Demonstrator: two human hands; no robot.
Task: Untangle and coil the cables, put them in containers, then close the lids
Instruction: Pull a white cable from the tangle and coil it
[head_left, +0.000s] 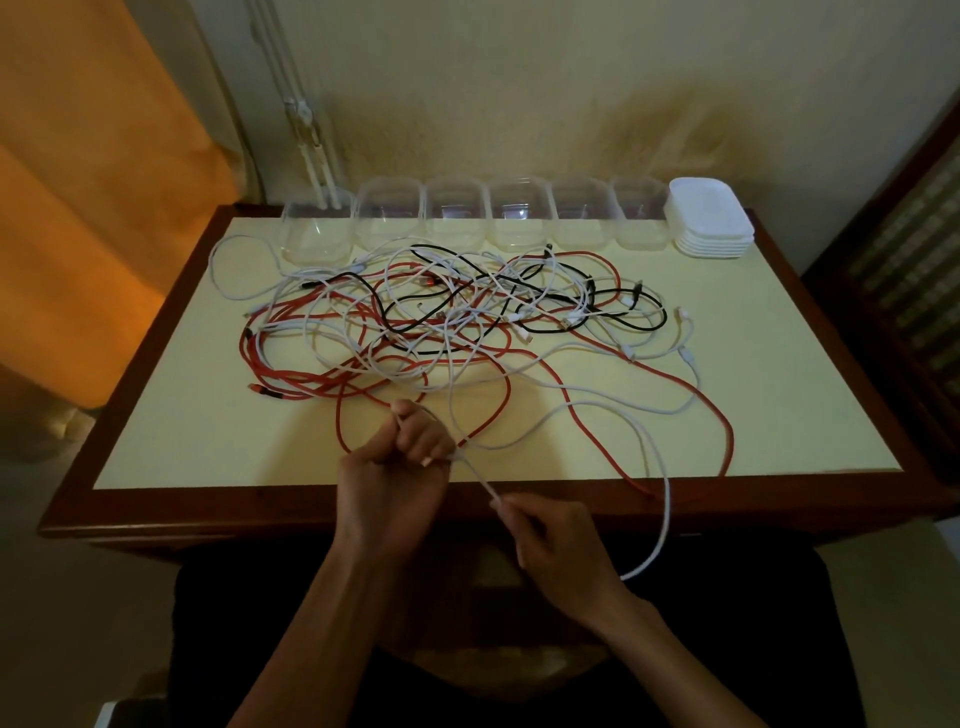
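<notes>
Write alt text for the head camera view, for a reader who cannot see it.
A person's left hand and right hand hold a white cable at the near edge of a table, in front of a tangle of red, white and black cables. Behind it stand clear containers and stacked white lids.

Both bare forearms reaching forward from below, left hand (400, 462) raised in a closed fist with knuckles up, gripping a white cable (660, 525), right hand (558, 545) lower and nearer the body, fingers curled, pinching the same cable
</notes>
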